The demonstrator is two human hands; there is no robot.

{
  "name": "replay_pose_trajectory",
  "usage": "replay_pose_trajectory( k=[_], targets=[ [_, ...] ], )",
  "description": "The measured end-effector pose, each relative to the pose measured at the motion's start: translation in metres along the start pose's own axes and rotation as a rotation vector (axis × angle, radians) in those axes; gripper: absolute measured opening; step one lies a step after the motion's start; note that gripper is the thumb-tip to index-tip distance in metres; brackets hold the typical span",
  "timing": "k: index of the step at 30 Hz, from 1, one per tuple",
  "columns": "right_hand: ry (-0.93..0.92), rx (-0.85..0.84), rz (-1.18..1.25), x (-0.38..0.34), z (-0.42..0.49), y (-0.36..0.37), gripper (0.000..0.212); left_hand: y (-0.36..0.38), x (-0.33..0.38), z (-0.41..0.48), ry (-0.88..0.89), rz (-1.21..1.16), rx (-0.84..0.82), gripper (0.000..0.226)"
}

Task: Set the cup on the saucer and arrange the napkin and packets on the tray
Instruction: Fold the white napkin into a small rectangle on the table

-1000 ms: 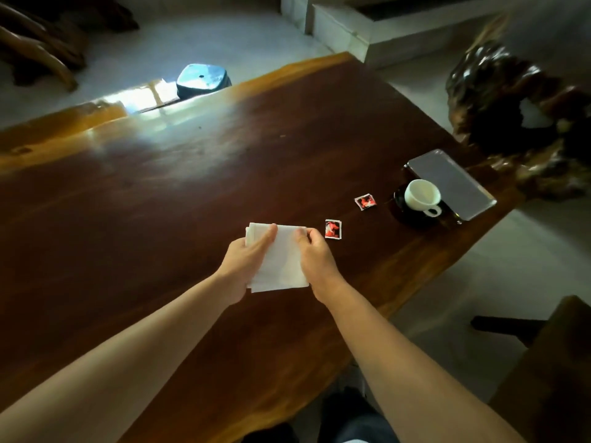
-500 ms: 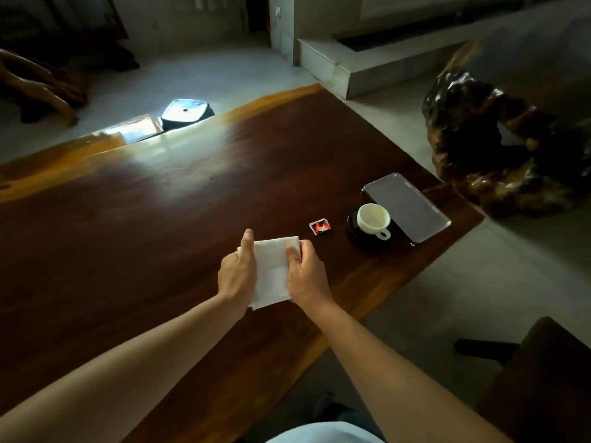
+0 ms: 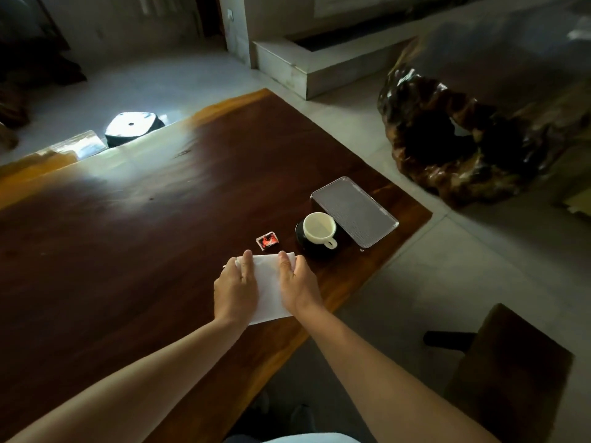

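Both hands flat on the white napkin (image 3: 268, 287) at frame centre, pressing it to the dark wooden table (image 3: 128, 235). Left hand (image 3: 236, 287) covers its left edge, right hand (image 3: 297, 284) its right edge; fingers extended, not curled around anything. One red packet (image 3: 268, 240) lies just above the napkin, apart from it; only one packet visible. White cup (image 3: 319, 229) sits upright on the dark saucer (image 3: 302, 243), right of the packet, handle toward lower right. Silver tray (image 3: 355, 211) just beside the saucer at right of centre, nothing on it. Gnarled wood stump (image 3: 463, 139) on the floor, upper right.
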State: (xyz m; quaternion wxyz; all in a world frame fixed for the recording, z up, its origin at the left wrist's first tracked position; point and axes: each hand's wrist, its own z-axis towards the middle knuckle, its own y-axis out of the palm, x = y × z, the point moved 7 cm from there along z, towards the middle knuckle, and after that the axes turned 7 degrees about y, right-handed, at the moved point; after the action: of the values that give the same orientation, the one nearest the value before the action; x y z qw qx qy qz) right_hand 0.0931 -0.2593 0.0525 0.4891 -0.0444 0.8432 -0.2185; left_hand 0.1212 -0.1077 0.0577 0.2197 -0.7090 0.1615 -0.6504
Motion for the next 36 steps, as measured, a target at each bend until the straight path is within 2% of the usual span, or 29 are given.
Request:
replay_pose_trajectory(
  k=[7,10,17,22,31,33,36],
  targets=[
    [-0.019,0.157,-0.023,0.014,0.033,-0.022,0.034,0.039,0.007,0.03,0.02,-0.011,-0.106,0.036],
    [-0.016,0.169,-0.045,0.012,0.054,-0.027,0.031,0.055,0.007,0.05,0.028,-0.03,-0.122,0.031],
    [-0.055,0.188,-0.143,-0.009,0.115,-0.029,0.032,0.085,-0.016,0.107,-0.041,-0.111,-0.116,0.046],
    [-0.071,0.162,-0.188,-0.015,0.151,-0.03,0.027,0.103,-0.019,0.132,-0.109,-0.129,-0.121,0.028],
    [-0.053,0.047,-0.197,0.004,0.242,-0.063,0.03,0.166,-0.01,0.173,-0.193,-0.137,-0.081,0.048],
    [-0.042,0.008,-0.21,0.011,0.27,-0.081,0.031,0.189,-0.002,0.181,-0.258,-0.227,-0.108,0.046],
    [-0.031,-0.029,-0.215,0.02,0.319,-0.12,0.031,0.239,0.009,0.188,-0.519,-0.473,-0.258,0.03]
  ],
)
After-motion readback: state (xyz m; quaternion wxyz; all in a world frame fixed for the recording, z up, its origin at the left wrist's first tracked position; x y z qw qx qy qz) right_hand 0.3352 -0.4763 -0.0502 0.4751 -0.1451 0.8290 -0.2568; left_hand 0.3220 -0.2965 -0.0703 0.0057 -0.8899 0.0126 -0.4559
